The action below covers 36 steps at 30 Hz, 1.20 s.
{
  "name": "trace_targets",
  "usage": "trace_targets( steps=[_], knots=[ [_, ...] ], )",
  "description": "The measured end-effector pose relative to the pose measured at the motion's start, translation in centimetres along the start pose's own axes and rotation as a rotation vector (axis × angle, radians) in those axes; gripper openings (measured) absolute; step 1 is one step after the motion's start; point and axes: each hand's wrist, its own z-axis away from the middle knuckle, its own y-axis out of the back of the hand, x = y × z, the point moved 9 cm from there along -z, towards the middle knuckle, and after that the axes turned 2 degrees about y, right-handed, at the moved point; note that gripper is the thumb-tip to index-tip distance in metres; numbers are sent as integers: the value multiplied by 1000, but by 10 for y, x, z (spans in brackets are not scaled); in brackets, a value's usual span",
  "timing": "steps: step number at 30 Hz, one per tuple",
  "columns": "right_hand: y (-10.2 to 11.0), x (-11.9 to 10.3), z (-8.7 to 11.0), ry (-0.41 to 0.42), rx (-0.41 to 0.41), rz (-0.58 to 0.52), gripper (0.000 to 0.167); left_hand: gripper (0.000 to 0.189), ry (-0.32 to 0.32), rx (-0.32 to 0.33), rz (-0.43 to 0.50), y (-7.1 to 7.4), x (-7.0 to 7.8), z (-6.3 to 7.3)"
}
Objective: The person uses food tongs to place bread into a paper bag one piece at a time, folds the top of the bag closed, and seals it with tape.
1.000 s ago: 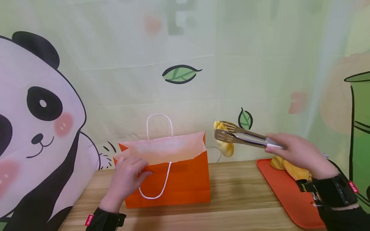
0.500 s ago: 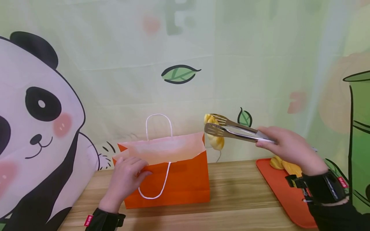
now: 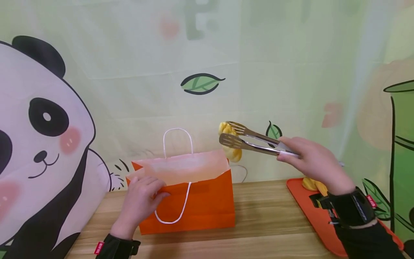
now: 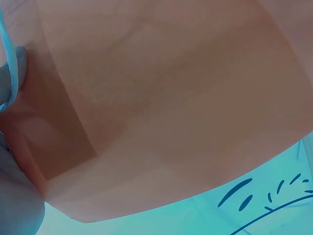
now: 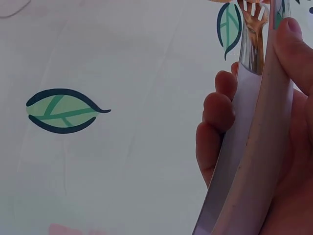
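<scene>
My right hand (image 3: 310, 162) grips metal tongs (image 3: 258, 142) with white handles; in the right wrist view its fingers wrap round the handles (image 5: 259, 142). The tips of the tongs pinch a glossy yellow bread roll (image 3: 233, 154), held up above the right end of an orange paper bag (image 3: 200, 205). The bag stands upright with its mouth open and white cord handles (image 3: 178, 220). At the bag's near left rim, my left hand (image 3: 142, 198) pinches the paper edge. The left wrist view looks into the bag's pale inner wall (image 4: 171, 98).
A red tray (image 3: 310, 212) lies at the right of the wooden table (image 3: 265, 216), with more yellow bread (image 3: 309, 183) on it, partly behind my right forearm. Behind the table hangs a printed cloth (image 3: 129, 90) with a panda and leaves.
My right hand has carried the tongs and bread roll leftward and slightly up, from beside the bag to over its right end. My left hand has stayed at the rim.
</scene>
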Motion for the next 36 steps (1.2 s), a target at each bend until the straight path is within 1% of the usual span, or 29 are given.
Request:
trace_targets(
  steps=[5,9,12,20,26,29,36],
  knots=[
    [2,-8,-3,9,59,5,44,30,1,-1,5,0,0,0],
    [1,-16,-5,38,107,10,44,29,13,-10,3,0,-1,0],
    [-2,-22,-7,57,120,9,43,29,16,-14,0,-1,-1,0],
    [-12,-34,-10,70,106,-10,45,28,13,-22,1,-2,-2,0],
    [-24,-43,-13,90,54,10,43,28,11,-21,1,-2,-2,0],
    [-30,-46,-14,100,41,17,41,28,13,-20,3,-2,-1,-1],
    [-44,-54,-16,126,47,32,45,27,25,-31,0,-2,-2,-1]
  ],
)
